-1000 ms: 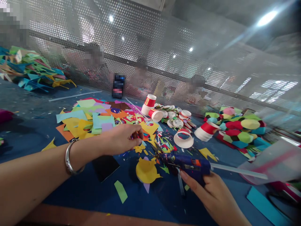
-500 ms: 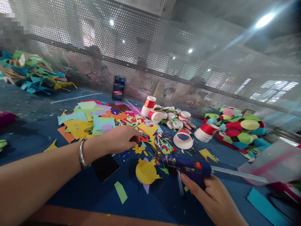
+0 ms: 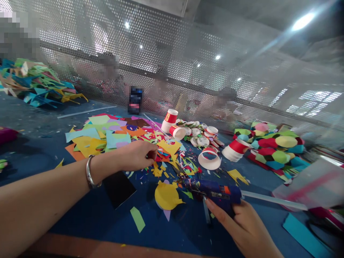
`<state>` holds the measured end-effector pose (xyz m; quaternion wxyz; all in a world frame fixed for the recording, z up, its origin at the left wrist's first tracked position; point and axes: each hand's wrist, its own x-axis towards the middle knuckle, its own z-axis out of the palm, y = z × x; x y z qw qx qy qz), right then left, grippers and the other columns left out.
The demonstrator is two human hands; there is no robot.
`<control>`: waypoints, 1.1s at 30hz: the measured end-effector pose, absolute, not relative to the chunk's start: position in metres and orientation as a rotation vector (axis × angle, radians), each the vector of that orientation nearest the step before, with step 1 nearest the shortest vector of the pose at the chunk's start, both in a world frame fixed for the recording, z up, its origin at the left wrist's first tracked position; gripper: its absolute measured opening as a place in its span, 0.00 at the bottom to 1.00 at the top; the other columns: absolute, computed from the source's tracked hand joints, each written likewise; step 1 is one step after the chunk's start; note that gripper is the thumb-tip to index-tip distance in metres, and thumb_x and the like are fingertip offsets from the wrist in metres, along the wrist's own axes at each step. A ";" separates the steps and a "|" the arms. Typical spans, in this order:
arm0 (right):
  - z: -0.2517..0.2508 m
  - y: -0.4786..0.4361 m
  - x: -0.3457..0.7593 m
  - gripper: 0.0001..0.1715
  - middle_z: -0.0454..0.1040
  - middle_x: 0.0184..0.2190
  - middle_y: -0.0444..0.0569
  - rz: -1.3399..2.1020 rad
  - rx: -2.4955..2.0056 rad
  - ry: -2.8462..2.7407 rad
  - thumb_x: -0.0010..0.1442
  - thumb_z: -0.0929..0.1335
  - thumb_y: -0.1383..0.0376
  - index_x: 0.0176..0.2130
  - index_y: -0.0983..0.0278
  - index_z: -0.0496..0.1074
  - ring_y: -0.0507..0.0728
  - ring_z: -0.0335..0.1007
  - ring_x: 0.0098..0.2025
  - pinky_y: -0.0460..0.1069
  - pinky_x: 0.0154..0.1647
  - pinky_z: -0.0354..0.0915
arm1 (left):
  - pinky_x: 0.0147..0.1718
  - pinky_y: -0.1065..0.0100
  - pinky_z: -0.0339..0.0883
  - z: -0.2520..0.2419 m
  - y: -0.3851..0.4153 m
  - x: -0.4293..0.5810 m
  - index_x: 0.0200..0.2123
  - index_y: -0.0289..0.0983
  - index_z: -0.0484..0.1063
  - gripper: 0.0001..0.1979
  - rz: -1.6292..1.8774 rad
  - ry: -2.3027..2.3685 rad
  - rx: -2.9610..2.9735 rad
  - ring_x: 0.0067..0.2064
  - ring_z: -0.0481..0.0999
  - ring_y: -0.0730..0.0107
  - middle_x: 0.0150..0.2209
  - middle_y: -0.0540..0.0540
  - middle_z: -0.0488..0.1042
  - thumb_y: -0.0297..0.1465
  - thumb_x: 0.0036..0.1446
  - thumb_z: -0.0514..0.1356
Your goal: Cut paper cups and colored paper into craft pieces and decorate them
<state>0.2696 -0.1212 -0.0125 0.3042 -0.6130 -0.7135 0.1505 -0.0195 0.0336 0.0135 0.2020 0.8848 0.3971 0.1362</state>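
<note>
My right hand (image 3: 245,224) grips a blue glue gun (image 3: 215,191) with a long clear glue stick (image 3: 274,200) jutting from its back. The gun's nozzle points left, over paper scraps. My left hand (image 3: 138,154), a silver bangle on its wrist, hovers at the edge of the coloured paper pile with fingers curled together. Whatever is between those fingers, if anything, is hidden. Below and between both hands lies a round yellow paper piece (image 3: 168,195) with small points on its rim and a lilac tip (image 3: 167,215) under it. Beside my left wrist rests a black square sheet (image 3: 119,190).
Coloured paper sheets (image 3: 91,145) spread over the blue table. Red and white paper cups (image 3: 235,149) stand and lie behind the scraps. Finished-looking paper pieces are heaped at right (image 3: 276,147) and far left (image 3: 40,82). A perforated metal screen (image 3: 166,46) rises behind.
My left hand has shifted slightly left and up, its fingers still curled. The glue gun and my right hand stay nearly where they were.
</note>
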 end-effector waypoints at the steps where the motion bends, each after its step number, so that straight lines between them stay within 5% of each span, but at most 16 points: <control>1: -0.013 -0.121 0.270 0.19 0.74 0.20 0.46 0.394 -1.624 -1.896 0.63 0.66 0.54 0.26 0.60 0.74 0.62 0.78 0.36 0.46 0.28 0.73 | 0.27 0.69 0.58 0.014 0.034 -0.020 0.31 0.38 0.70 0.04 0.386 1.105 2.466 0.29 0.71 0.71 0.29 0.49 0.76 0.28 0.49 0.57; 9: -0.012 -0.122 0.268 0.23 0.72 0.16 0.45 0.314 -1.614 -1.884 0.62 0.67 0.55 0.19 0.60 0.71 0.60 0.77 0.30 0.46 0.28 0.74 | 0.30 0.69 0.61 0.016 0.031 -0.017 0.40 0.38 0.75 0.12 0.341 1.058 2.488 0.33 0.72 0.68 0.35 0.46 0.77 0.28 0.50 0.59; 24: -0.013 -0.122 0.270 0.20 0.76 0.21 0.45 0.400 -1.631 -1.878 0.63 0.66 0.53 0.26 0.61 0.74 0.59 0.76 0.30 0.48 0.34 0.74 | 0.28 0.70 0.59 0.017 0.039 -0.024 0.33 0.36 0.70 0.05 0.448 1.068 2.443 0.30 0.70 0.72 0.31 0.47 0.75 0.29 0.51 0.58; 33: -0.014 -0.124 0.271 0.20 0.75 0.21 0.46 0.390 -1.645 -1.871 0.63 0.65 0.53 0.26 0.61 0.74 0.59 0.75 0.30 0.48 0.33 0.73 | 0.32 0.69 0.67 0.007 0.050 -0.028 0.40 0.34 0.74 0.14 0.436 0.958 2.118 0.34 0.76 0.68 0.33 0.46 0.78 0.34 0.49 0.62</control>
